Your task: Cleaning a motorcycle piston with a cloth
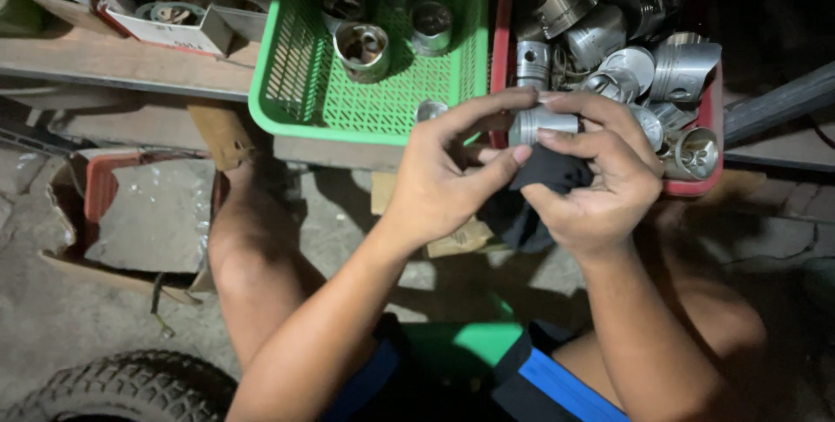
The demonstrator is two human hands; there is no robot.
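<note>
Right, both hands are up at chest height and closed around one part. The left hand (439, 174) has its fingers curled over the top of a small grey metal piston (541, 123), thumb stretched across toward the other hand. The right hand (600, 183) grips the same piston from the other side, fingertips on its rim, with a dark cloth (535, 191) bunched in the palm beneath it. So neither hand is open or free: both are wrapped on that piston, and the right one also clamps the cloth.

As I judge it, this is a wiping step, and doing it well means letting the left hand steady and turn the piston while the cloth is pressed into the ring grooves, not just over the smooth skirt. A firm pinch matters, since polished metal slips easily.

Just beyond the hands sits a red crate (696, 185) heaped with more pistons (639, 48), shiny and jumbled. Left of it, touching or nearly so, a green perforated basket (296, 91) holds a few pistons standing apart. Further left, a wooden shelf (113, 61) carries a small box (178, 30). Bottom left, a tyre (122, 387) edges in on the concrete floor (52, 318).
</note>
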